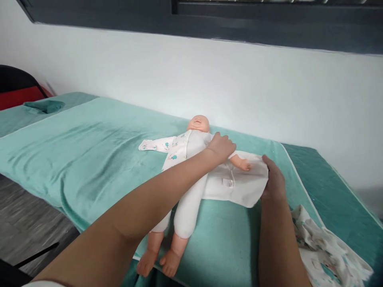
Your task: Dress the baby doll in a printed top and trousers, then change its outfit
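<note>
A baby doll (187,199) lies on its back on a teal towel (89,155), head toward the wall, bare feet over the near edge. It wears a white printed garment (176,148), on one arm and opened out flat to the right (239,187). My left hand (220,146) rests closed on the doll's shoulder, where its bare arm (241,162) sticks out. My right hand (273,179) grips the right edge of the opened garment, fingers curled on the cloth.
A crumpled printed cloth (326,251) lies at the near right corner. A folded teal cloth (44,105) sits far left on the bed. A white wall runs close behind. A dark chair (18,85) stands at far left; grey floor lies below.
</note>
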### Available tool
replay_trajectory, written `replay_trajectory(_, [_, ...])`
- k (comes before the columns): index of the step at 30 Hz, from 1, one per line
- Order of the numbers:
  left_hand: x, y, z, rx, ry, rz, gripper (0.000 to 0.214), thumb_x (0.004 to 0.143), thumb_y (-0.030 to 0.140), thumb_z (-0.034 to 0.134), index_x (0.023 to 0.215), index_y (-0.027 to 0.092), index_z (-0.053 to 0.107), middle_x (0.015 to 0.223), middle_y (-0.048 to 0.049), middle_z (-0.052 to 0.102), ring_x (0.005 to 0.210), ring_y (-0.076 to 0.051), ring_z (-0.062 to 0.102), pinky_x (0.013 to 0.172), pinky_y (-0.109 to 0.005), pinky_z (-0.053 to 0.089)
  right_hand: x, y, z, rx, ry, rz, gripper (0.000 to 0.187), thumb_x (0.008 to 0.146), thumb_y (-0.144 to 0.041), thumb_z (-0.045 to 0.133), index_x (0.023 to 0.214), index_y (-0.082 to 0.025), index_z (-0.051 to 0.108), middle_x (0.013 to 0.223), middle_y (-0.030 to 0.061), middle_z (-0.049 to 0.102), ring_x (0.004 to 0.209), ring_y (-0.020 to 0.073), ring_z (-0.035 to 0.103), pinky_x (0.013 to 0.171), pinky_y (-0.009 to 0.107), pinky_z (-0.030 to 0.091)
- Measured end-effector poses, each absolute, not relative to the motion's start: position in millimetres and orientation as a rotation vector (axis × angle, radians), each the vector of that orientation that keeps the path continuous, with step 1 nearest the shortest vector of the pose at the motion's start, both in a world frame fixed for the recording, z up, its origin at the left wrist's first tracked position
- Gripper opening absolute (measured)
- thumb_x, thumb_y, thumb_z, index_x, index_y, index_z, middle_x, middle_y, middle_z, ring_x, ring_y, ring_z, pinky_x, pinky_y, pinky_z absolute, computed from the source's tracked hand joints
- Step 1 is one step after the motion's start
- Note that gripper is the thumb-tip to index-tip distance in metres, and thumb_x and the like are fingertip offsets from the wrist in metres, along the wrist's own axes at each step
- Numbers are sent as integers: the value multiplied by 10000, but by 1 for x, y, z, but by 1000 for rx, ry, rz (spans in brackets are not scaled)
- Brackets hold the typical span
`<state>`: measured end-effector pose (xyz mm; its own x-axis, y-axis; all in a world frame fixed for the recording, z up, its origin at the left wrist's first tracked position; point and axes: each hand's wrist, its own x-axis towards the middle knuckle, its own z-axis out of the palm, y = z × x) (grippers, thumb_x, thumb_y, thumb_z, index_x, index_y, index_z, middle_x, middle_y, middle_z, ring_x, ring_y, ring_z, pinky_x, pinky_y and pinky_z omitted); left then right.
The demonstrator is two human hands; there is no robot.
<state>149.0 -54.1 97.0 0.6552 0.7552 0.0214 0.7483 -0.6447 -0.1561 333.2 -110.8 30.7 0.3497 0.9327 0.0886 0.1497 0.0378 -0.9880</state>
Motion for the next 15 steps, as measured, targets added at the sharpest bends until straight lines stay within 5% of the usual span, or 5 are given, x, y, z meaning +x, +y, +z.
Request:
replay_trajectory(9, [169, -54, 74, -2585, -1545, 22, 339, 885, 232, 594, 1194, 117, 668, 1232, -184, 669, 1197, -321, 515, 1038, -483, 316, 281, -138, 55, -1086, -979, 1130, 462, 903, -650, 470, 909, -242, 689, 838, 80, 724, 982, 298, 710, 821, 435, 614])
replay_trajectory(12, [165, -51, 72, -2675, -1596, -201, 467, 839, 245, 637, 1288, 124, 582, 1318, -174, 604, 1203, -298, 530, 1030, -449, 347, 268, -141, 54, -979, -972, 1148, 354, 879, -533, 595, 1064, -241, 674, 959, 57, 741, 998, 280, 704, 841, 429, 601])
replay_trajectory(15, [153, -46, 79, -2945, -1542, -326, 319, 868, 263, 564, 1176, 203, 621, 1260, -103, 635, 1126, -256, 583, 966, -407, 400, 263, -141, 49, -934, -1026, 1231, 443, 775, -422, 747, 1174, -259, 645, 1036, 37, 738, 982, 263, 701, 811, 399, 594])
